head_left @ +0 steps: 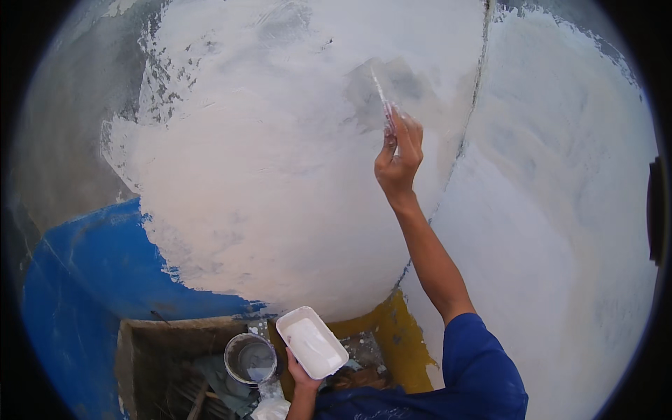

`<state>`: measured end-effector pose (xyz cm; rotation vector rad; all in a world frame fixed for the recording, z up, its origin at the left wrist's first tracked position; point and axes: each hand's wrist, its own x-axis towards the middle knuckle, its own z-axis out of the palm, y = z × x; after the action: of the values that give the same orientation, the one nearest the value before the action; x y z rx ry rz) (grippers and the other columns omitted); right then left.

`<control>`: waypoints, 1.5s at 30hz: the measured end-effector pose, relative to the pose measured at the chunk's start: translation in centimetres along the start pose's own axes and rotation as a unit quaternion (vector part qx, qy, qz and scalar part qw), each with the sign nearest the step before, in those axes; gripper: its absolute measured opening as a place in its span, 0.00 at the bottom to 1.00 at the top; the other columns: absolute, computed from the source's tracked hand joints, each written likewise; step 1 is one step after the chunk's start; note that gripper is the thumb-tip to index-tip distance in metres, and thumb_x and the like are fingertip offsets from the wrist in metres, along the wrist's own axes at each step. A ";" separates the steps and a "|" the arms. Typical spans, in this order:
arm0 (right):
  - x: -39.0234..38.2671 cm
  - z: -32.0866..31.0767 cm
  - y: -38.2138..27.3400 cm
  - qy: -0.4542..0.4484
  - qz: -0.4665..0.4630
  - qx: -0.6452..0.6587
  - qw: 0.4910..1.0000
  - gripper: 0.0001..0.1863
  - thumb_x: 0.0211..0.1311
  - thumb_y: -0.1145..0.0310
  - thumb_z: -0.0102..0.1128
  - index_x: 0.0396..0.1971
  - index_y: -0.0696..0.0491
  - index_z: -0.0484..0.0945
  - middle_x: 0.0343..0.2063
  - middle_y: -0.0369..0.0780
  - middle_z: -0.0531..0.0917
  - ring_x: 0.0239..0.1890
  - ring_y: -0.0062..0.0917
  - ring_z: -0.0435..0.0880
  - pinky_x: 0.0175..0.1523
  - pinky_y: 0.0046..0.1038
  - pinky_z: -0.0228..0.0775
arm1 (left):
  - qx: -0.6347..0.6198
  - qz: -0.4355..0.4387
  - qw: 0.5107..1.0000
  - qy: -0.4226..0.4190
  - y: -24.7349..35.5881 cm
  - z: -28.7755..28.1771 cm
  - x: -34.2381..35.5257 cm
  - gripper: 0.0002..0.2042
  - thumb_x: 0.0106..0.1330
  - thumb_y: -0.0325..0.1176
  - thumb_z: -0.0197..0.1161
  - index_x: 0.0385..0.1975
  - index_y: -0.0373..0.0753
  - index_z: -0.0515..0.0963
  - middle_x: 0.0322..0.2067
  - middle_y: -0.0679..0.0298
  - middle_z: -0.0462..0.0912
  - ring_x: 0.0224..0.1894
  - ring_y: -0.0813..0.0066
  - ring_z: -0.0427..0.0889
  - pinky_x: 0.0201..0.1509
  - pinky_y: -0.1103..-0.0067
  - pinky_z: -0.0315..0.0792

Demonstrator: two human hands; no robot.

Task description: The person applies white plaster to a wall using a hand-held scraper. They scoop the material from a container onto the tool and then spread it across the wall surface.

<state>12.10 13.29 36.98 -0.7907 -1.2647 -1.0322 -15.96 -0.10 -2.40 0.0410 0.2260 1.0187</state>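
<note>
My right hand (402, 150) is raised to the wall (266, 175), closed around the handle of a thin spatula-like tool (379, 87) smeared with white, its blade over a grey patch in the white coating. Low in the middle, my left hand (301, 371) grips a white rectangular tray (311, 346) holding white paste, tilted toward me. Just left of the tray stands a round bucket (250, 360) with greyish liquid inside.
Blue paint (91, 252) covers the lower left wall, bare grey plaster the upper left. A crack runs down the right wall. Below are a concrete basin (128, 357) with sticks and debris, and a yellow-painted section (406, 350).
</note>
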 end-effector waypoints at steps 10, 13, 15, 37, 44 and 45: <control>1.5 1.4 3.3 -0.071 -0.055 -0.070 0.994 0.31 0.49 0.90 0.56 0.57 0.55 0.77 0.47 0.43 0.83 0.50 0.41 0.76 0.57 0.36 0.69 | -0.007 0.001 1.000 0.021 -0.3 0.0 -0.1 0.31 0.71 0.60 0.47 0.66 0.46 0.65 0.59 0.59 0.75 0.60 0.53 0.76 0.64 0.49 0.68; -2.6 2.5 -0.9 -0.139 -0.035 0.003 0.990 0.33 0.46 0.91 0.56 0.57 0.56 0.77 0.47 0.43 0.83 0.49 0.40 0.76 0.56 0.36 0.70 | -0.011 -0.004 1.000 0.018 -0.1 0.8 -0.5 0.31 0.71 0.60 0.47 0.67 0.47 0.64 0.60 0.60 0.75 0.60 0.53 0.75 0.64 0.49 0.68; -2.9 2.3 -1.3 -0.114 -0.007 0.030 0.993 0.34 0.46 0.91 0.56 0.57 0.56 0.76 0.49 0.43 0.81 0.51 0.40 0.74 0.57 0.36 0.68 | -0.006 0.001 1.000 0.015 -0.2 0.3 -0.5 0.31 0.71 0.60 0.46 0.67 0.47 0.64 0.60 0.60 0.75 0.60 0.53 0.75 0.64 0.49 0.68; 8.7 -1.3 8.4 -0.013 -0.097 -0.120 0.988 0.24 0.59 0.86 0.56 0.54 0.53 0.80 0.44 0.41 0.85 0.48 0.34 0.79 0.55 0.33 0.72 | -0.018 0.016 0.999 0.028 0.2 0.4 -1.1 0.30 0.71 0.58 0.47 0.66 0.47 0.65 0.58 0.59 0.76 0.59 0.53 0.76 0.63 0.49 0.68; -4.8 1.1 -0.3 -0.178 -0.093 -0.011 0.980 0.32 0.46 0.87 0.57 0.55 0.49 0.80 0.50 0.37 0.82 0.50 0.36 0.78 0.54 0.36 0.71 | -0.015 0.008 1.000 0.023 -0.4 0.8 -1.2 0.30 0.71 0.59 0.48 0.66 0.47 0.65 0.59 0.60 0.76 0.59 0.53 0.76 0.63 0.49 0.68; -5.9 0.9 -1.1 -0.208 -0.090 0.010 0.974 0.32 0.46 0.87 0.58 0.55 0.49 0.80 0.50 0.37 0.82 0.50 0.36 0.78 0.54 0.36 0.71 | -0.003 0.004 1.000 0.020 -0.4 0.9 -1.2 0.30 0.71 0.59 0.48 0.66 0.47 0.65 0.59 0.60 0.76 0.59 0.53 0.76 0.63 0.49 0.68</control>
<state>10.76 14.78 31.23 -0.9198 -1.7271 -1.0259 -16.04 -1.31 -1.34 0.0159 0.2583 1.0283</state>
